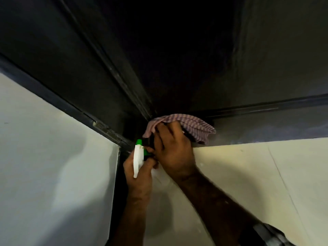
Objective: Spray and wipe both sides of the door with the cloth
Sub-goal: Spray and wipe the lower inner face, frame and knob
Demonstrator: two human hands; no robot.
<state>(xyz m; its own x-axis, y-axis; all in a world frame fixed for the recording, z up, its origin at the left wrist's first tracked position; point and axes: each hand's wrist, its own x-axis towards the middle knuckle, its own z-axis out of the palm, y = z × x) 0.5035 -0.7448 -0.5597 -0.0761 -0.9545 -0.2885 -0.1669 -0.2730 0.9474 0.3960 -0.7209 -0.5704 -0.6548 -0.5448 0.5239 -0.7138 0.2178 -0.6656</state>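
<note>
Cloth, striped pink/white, is seen just right of frame centre, bunched and pressed against the dark door near its lower edge, where a moulding strip runs to the right. It is gripped by the right hand, fingers curled over the fabric, thumb side hidden. Spray bottle, white w/ green nozzle, is held just left of & below the cloth by the left hand, fingers wrapped round the neck; nozzle is pointed up toward the door corner. Both hands are touching at approx. frame centre. Pale floor tiles fill the lower right; a pale wall fills the lower left, edged by a dark door frame.
</note>
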